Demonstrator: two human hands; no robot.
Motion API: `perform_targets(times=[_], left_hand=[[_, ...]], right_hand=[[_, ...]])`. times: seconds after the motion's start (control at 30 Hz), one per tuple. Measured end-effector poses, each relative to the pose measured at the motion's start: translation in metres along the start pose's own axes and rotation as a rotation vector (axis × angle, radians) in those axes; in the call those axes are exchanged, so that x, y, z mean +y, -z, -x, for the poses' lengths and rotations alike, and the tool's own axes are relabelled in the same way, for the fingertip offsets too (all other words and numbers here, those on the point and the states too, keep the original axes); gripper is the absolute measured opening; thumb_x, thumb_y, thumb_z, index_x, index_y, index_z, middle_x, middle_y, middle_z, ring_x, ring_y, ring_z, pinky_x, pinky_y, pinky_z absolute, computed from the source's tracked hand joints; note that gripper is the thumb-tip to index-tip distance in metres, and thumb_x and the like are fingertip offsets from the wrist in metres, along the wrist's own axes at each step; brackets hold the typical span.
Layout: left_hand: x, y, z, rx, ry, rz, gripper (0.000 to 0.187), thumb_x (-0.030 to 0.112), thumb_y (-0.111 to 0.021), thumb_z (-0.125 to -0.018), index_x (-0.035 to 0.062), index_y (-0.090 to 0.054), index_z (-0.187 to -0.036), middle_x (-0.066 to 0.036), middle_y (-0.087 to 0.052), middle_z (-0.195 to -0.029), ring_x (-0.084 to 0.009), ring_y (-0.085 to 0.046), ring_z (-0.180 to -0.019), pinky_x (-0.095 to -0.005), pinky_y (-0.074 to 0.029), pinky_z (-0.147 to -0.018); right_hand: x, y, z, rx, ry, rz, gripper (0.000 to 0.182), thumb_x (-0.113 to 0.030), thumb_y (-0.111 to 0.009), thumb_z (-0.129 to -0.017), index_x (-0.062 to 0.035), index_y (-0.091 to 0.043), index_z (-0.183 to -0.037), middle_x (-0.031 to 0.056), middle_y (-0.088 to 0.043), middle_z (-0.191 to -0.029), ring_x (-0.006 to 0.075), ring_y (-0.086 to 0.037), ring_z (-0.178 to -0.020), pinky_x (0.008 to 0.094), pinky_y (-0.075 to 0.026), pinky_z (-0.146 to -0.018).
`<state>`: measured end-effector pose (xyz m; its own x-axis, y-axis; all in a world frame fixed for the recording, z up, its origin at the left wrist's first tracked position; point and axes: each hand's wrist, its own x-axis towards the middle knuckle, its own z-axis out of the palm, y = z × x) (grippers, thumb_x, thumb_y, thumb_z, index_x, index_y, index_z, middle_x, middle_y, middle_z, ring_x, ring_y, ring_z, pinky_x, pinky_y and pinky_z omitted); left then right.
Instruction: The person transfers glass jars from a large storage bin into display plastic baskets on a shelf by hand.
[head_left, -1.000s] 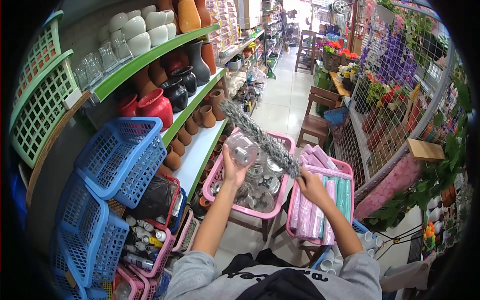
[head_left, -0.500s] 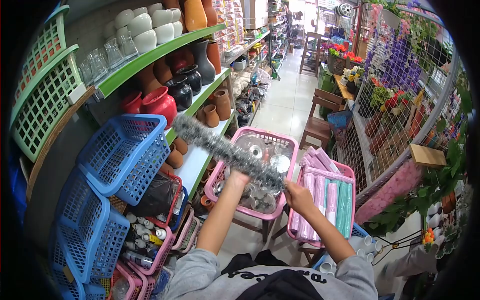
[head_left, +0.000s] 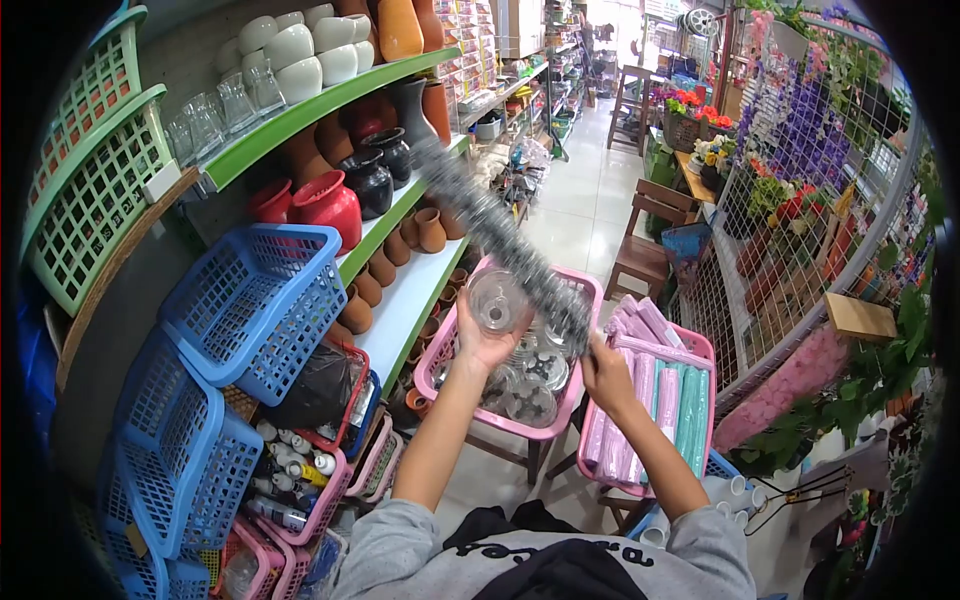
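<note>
A long, fluffy grey duster (head_left: 500, 238) runs diagonally over a pink basket (head_left: 428, 362), blurred by motion. My right hand (head_left: 608, 378) is closed round its lower end. In my left hand (head_left: 487, 342) is a round clear glass piece (head_left: 497, 300), held up at the basket's left side, left of the duster. More clear glass items (head_left: 528, 395) lie in the basket. To the right, a second pink basket (head_left: 712, 385) holds pink and teal wrapped rolls (head_left: 668, 400).
Shelves (head_left: 330, 95) with bowls, glasses and vases stand at the left. Blue baskets (head_left: 255, 320) are stacked below them. A wooden chair (head_left: 645, 235) stands ahead on the right, beside a wire mesh rack (head_left: 790, 250) with flowers.
The duster has swung up and to the right, away from my left hand. My left hand now holds the glass piece above the basket. My right hand has shifted slightly right and up.
</note>
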<state>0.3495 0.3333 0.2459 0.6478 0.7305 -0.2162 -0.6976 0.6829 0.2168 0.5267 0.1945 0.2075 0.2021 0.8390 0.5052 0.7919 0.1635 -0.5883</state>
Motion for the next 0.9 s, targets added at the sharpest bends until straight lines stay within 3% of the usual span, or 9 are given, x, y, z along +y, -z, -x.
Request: perform_targets(times=[0.07, 0.23, 0.33, 0.4, 0.53, 0.67, 0.73, 0.8, 0.9], left_hand=[[0.000, 0.005, -0.005, -0.081, -0.030, -0.081, 0.059, 0.060, -0.042, -0.083, 0.0128, -0.050, -0.118, -0.015, -0.051, -0.116, -0.0312, -0.051, -0.105, -0.0478, -0.045, -0.089], [0.004, -0.003, 0.008, 0.016, -0.039, 0.020, 0.053, 0.054, -0.042, -0.085, 0.0120, -0.051, -0.116, -0.013, -0.051, -0.119, -0.0295, -0.051, -0.106, -0.0471, -0.046, -0.089], [0.012, -0.005, 0.003, -0.252, 0.025, 0.104, 0.061, 0.062, -0.046, -0.080, 0.0121, -0.052, -0.115, -0.013, -0.053, -0.114, -0.0300, -0.052, -0.104, -0.0478, -0.048, -0.083], [0.006, 0.002, 0.004, -0.144, -0.031, -0.023, 0.062, 0.062, -0.047, -0.080, 0.0129, -0.050, -0.118, -0.012, -0.053, -0.114, -0.0292, -0.052, -0.105, -0.0475, -0.049, -0.080], [0.004, 0.006, 0.005, 0.029, -0.069, -0.081, 0.066, 0.064, -0.049, -0.077, 0.0139, -0.047, -0.120, -0.009, -0.054, -0.111, -0.0275, -0.052, -0.101, -0.0453, -0.050, -0.079], [0.003, -0.008, 0.010, -0.065, -0.035, -0.104, 0.062, 0.057, -0.044, -0.083, 0.0095, -0.044, -0.123, -0.012, -0.050, -0.121, -0.0315, -0.049, -0.108, -0.0505, -0.042, -0.092], [0.001, 0.009, 0.000, -0.154, -0.109, -0.161, 0.063, 0.058, -0.044, -0.083, 0.0095, -0.044, -0.123, -0.014, -0.048, -0.123, -0.0312, -0.049, -0.109, -0.0509, -0.042, -0.093], [0.005, 0.004, 0.005, 0.034, -0.114, -0.248, 0.064, 0.062, -0.043, -0.083, 0.0117, -0.045, -0.123, -0.014, -0.050, -0.120, -0.0297, -0.052, -0.104, -0.0493, -0.043, -0.091], [0.005, 0.009, 0.007, 0.034, -0.198, -0.433, 0.063, 0.062, -0.042, -0.083, 0.0129, -0.045, -0.123, -0.011, -0.053, -0.117, -0.0258, -0.054, -0.103, -0.0470, -0.044, -0.090]], right_hand=[[0.000, -0.003, 0.011, -0.096, 0.254, 0.114, 0.045, -0.007, -0.056, -0.078, -0.0058, -0.048, -0.122, 0.0184, -0.060, -0.078, 0.0377, -0.059, -0.068, 0.0431, -0.049, -0.060], [-0.002, -0.006, -0.005, 0.026, 0.010, -0.062, 0.045, -0.005, -0.056, -0.077, -0.0061, -0.049, -0.121, 0.0191, -0.058, -0.075, 0.0350, -0.059, -0.064, 0.0425, -0.047, -0.056], [-0.004, -0.009, 0.009, -0.024, 0.222, 0.046, 0.043, -0.005, -0.055, -0.078, -0.0061, -0.050, -0.121, 0.0189, -0.058, -0.074, 0.0354, -0.059, -0.063, 0.0423, -0.047, -0.056], [-0.005, -0.005, 0.014, -0.170, 0.261, 0.181, 0.042, -0.005, -0.055, -0.079, -0.0058, -0.050, -0.120, 0.0191, -0.058, -0.075, 0.0355, -0.059, -0.064, 0.0423, -0.047, -0.057], [-0.004, -0.004, 0.002, 0.003, 0.024, -0.002, 0.040, -0.005, -0.055, -0.078, -0.0057, -0.051, -0.118, 0.0188, -0.059, -0.075, 0.0356, -0.059, -0.064, 0.0431, -0.048, -0.057], [-0.002, -0.004, 0.012, -0.042, 0.252, 0.072, 0.041, -0.005, -0.056, -0.077, -0.0063, -0.051, -0.118, 0.0189, -0.059, -0.075, 0.0361, -0.059, -0.064, 0.0431, -0.048, -0.057], [-0.005, 0.000, 0.010, -0.101, 0.191, 0.124, 0.042, -0.005, -0.057, -0.077, -0.0066, -0.051, -0.118, 0.0188, -0.059, -0.076, 0.0356, -0.060, -0.064, 0.0433, -0.048, -0.057], [-0.013, 0.010, 0.000, -0.003, 0.184, 0.073, 0.040, -0.005, -0.056, -0.078, -0.0059, -0.052, -0.117, 0.0202, -0.059, -0.073, 0.0353, -0.060, -0.063, 0.0433, -0.047, -0.056], [-0.017, 0.022, -0.009, -0.033, -0.142, -0.148, 0.035, -0.007, -0.054, -0.081, -0.0024, -0.051, -0.115, 0.0248, -0.056, -0.063, 0.0400, -0.058, -0.059, 0.0437, -0.045, -0.055]])
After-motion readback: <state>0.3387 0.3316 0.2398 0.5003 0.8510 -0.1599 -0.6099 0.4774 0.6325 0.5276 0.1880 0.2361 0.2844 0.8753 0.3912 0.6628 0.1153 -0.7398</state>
